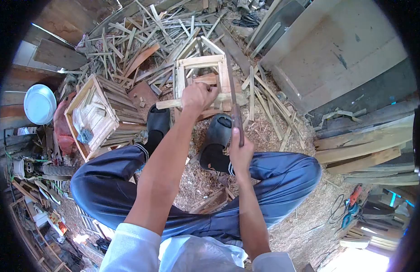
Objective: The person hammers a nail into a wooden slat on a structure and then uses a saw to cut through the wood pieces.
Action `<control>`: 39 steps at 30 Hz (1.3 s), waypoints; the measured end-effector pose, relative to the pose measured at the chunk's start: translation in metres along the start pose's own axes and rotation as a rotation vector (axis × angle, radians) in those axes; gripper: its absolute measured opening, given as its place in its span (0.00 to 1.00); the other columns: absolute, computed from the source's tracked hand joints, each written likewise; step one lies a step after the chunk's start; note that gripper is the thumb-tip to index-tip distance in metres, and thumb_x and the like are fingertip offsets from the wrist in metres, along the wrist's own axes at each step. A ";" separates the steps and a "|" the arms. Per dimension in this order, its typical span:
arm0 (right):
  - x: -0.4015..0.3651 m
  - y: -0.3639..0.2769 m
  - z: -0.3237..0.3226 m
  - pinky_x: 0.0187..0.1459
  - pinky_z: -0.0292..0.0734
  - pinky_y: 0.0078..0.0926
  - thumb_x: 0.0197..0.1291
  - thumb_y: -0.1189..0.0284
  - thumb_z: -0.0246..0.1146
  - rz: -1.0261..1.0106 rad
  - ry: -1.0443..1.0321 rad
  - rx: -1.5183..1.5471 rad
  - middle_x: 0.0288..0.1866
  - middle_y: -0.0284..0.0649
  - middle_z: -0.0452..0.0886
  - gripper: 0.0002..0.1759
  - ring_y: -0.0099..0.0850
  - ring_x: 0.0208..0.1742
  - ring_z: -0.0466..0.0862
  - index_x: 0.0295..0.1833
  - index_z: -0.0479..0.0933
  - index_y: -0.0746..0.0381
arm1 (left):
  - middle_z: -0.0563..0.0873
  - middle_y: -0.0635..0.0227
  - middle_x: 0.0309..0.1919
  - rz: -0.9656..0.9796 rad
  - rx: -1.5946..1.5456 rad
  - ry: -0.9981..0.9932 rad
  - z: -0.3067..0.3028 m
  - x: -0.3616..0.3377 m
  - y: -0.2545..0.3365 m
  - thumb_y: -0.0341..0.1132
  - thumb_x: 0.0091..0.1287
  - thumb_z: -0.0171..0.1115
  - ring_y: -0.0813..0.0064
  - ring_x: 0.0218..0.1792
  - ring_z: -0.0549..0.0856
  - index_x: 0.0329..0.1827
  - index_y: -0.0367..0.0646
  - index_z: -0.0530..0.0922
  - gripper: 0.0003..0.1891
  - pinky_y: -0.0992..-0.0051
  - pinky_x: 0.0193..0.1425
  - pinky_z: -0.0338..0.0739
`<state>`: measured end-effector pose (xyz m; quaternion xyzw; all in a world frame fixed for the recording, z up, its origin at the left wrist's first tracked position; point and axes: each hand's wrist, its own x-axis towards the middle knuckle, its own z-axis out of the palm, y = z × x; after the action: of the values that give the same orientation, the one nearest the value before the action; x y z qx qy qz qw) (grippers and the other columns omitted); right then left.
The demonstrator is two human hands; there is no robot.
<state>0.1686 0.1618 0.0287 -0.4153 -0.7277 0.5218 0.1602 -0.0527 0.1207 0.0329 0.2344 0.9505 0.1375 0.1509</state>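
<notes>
A sawdust-strewn floor (305, 217) spreads through a cluttered room, with a large panel (337, 50) at far right and a scrap-wood pile (137, 41) at far left. Curved boards (364, 143) lie stacked on the right; a slatted crate (121, 99) sits left. Centrally, between crate and panel, stands a wooden frame (202, 60). The right hand (241, 152) has its fingers wrapped around the handle of a long-bladed tool (236, 119); the left hand's (198, 96) fingers curl together, clamped on a wood strip (168, 104) across the frame.
</notes>
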 end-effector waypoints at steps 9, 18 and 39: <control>-0.021 -0.023 0.000 0.33 0.77 0.40 0.69 0.56 0.59 -0.085 0.066 -0.181 0.27 0.61 0.79 0.24 0.56 0.35 0.85 0.40 0.83 0.69 | 0.87 0.47 0.30 0.019 -0.028 -0.006 0.004 -0.004 0.003 0.58 0.61 0.52 0.51 0.37 0.88 0.36 0.45 0.89 0.26 0.60 0.49 0.82; -0.024 -0.016 -0.008 0.23 0.66 0.39 0.71 0.58 0.58 0.051 0.026 -0.137 0.14 0.47 0.66 0.27 0.29 0.17 0.68 0.27 0.76 0.72 | 0.87 0.46 0.31 0.010 -0.062 -0.004 -0.001 -0.004 -0.005 0.57 0.60 0.53 0.50 0.36 0.88 0.34 0.43 0.89 0.26 0.59 0.48 0.83; -0.021 -0.029 -0.003 0.25 0.68 0.40 0.71 0.56 0.58 0.036 0.034 -0.204 0.16 0.52 0.68 0.28 0.27 0.20 0.66 0.29 0.78 0.72 | 0.83 0.39 0.47 -0.041 -0.022 -0.087 -0.004 0.001 0.003 0.57 0.61 0.52 0.49 0.44 0.87 0.38 0.41 0.88 0.28 0.60 0.54 0.81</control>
<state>0.1703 0.1438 0.0603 -0.4512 -0.7666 0.4408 0.1201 -0.0540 0.1233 0.0369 0.2192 0.9460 0.1347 0.1974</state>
